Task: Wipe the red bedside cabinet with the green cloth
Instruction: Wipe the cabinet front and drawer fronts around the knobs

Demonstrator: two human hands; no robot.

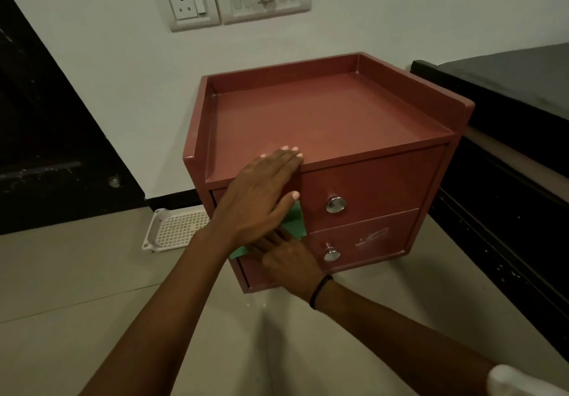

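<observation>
The red bedside cabinet (332,118) stands on the floor against the wall, with a raised rim on three sides of its top and two drawers with metal knobs. My left hand (261,192) lies flat over the front top edge, fingertips on the top surface and thumb on the upper drawer. Under it, my right hand (286,260), with a black band at the wrist, presses the green cloth (294,221) against the left part of the drawer fronts. Most of the cloth is hidden by both hands.
A white perforated plastic tray (175,229) lies on the tiled floor left of the cabinet. A dark bed frame (505,161) stands close on the right, a dark door (46,137) on the left. White scratch marks (372,235) show on the lower drawer.
</observation>
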